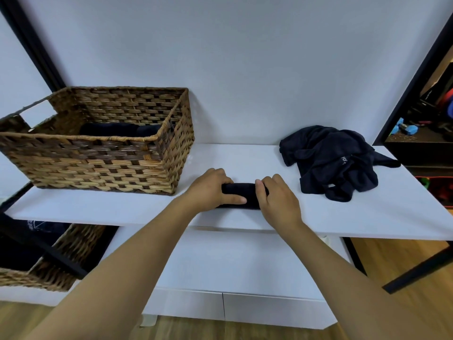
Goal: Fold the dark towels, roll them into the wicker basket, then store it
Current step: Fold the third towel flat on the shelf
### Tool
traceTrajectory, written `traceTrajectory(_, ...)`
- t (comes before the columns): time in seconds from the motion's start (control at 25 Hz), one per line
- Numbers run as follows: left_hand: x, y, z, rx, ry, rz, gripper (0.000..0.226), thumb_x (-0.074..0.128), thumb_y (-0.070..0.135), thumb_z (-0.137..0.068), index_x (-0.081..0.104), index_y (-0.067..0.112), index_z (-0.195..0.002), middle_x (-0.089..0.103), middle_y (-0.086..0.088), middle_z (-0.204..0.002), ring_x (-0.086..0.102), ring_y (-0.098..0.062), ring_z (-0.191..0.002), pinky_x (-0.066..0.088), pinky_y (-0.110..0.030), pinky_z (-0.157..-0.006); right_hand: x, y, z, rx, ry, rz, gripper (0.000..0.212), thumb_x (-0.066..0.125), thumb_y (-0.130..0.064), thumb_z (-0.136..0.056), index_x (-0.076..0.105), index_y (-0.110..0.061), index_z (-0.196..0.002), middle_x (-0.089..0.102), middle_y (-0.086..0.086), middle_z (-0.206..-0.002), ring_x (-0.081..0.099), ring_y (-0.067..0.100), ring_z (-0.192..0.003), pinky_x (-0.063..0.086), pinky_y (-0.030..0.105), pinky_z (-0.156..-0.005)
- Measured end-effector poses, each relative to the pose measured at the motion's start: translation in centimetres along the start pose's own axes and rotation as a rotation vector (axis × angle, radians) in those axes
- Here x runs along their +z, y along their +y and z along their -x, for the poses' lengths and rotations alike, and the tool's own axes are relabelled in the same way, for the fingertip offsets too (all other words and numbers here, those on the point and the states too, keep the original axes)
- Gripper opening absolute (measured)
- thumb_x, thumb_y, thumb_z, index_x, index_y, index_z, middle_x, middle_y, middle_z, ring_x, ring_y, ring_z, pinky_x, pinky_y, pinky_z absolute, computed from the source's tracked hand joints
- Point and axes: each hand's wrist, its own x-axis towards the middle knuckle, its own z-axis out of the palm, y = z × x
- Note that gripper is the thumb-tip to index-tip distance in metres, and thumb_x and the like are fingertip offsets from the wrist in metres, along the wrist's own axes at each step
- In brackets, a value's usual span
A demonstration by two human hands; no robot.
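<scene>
A dark towel rolled into a tight cylinder [242, 195] lies near the front edge of the white shelf [147, 207]. My left hand [210, 190] grips its left end and my right hand [277, 200] grips its right end, fingers curled over the top. The wicker basket [103, 158] stands at the shelf's left, and a dark rolled towel [117, 130] lies inside it. A crumpled pile of dark towels [333, 160] sits at the right of the shelf.
A second wicker basket [61, 256] with dark cloth sits on a lower level at the left. White drawers [245, 307] are below the shelf. A black frame post [416, 271] and a cluttered dark shelf [426, 133] stand at the right.
</scene>
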Motion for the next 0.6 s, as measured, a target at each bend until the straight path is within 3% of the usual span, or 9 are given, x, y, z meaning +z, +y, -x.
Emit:
traceTrajectory(0.12,2.7,-0.2,1.3,0.132,0.308,-0.301,0.061,0.068,0.072,-0.076,0.063,0.028,-0.119,0.055,0.008,-0.1,0.05,-0.016,-0.095,0.037,-0.03,-0.074,-0.7,-0.7,-1.6,0.128,-0.143,-0.031,0.044,0.033,-0.036,-0.105,0.04,-0.016,-0.067,0.047,0.001,-0.075,0.049,0.024,-0.073,0.036,0.035,-0.06)
traceTrajectory(0.24,4.1,-0.4,2.3,0.14,0.405,-0.601,0.065,0.064,0.069,-0.081,0.057,0.024,-0.127,0.059,0.002,-0.107,0.052,-0.023,-0.097,0.04,-0.037,-0.079,-1.2,-0.7,-3.6,0.257,-0.269,-0.101,0.047,0.034,-0.029,-0.102,0.034,-0.01,-0.06,0.043,0.005,-0.062,0.045,0.026,-0.065,0.033,0.034,-0.055)
traceTrajectory(0.36,5.2,-0.3,2.7,0.16,0.5,-0.682,0.067,0.059,0.068,-0.085,0.056,0.018,-0.129,0.06,-0.001,-0.104,0.053,-0.025,-0.091,0.043,-0.039,-0.077,-1.8,-0.5,-4.5,0.33,-0.334,-0.125,0.044,0.04,-0.025,-0.101,0.03,-0.01,-0.06,0.037,0.004,-0.06,0.034,0.021,-0.055,0.027,0.031,-0.051)
traceTrajectory(0.44,4.7,0.0,2.5,0.135,0.47,-0.643,0.068,0.054,0.073,-0.083,0.059,0.019,-0.123,0.06,0.0,-0.101,0.052,-0.024,-0.091,0.041,-0.036,-0.076,-1.9,-0.9,-4.5,0.345,-0.315,-0.145,0.043,0.039,-0.024,-0.1,0.029,-0.011,-0.06,0.035,0.004,-0.059,0.032,0.021,-0.055,0.025,0.031,-0.051)
traceTrajectory(0.6,1.3,0.2,0.9,0.083,0.138,-0.35,0.063,0.057,0.075,-0.082,0.06,0.026,-0.12,0.057,0.008,-0.101,0.048,-0.017,-0.098,0.042,-0.033,-0.076,-1.1,-0.7,-1.8,0.239,-0.18,-0.193,0.04,0.035,-0.033,-0.103,0.038,-0.012,-0.069,0.045,0.002,-0.068,0.044,0.023,-0.069,0.034,0.036,-0.06)
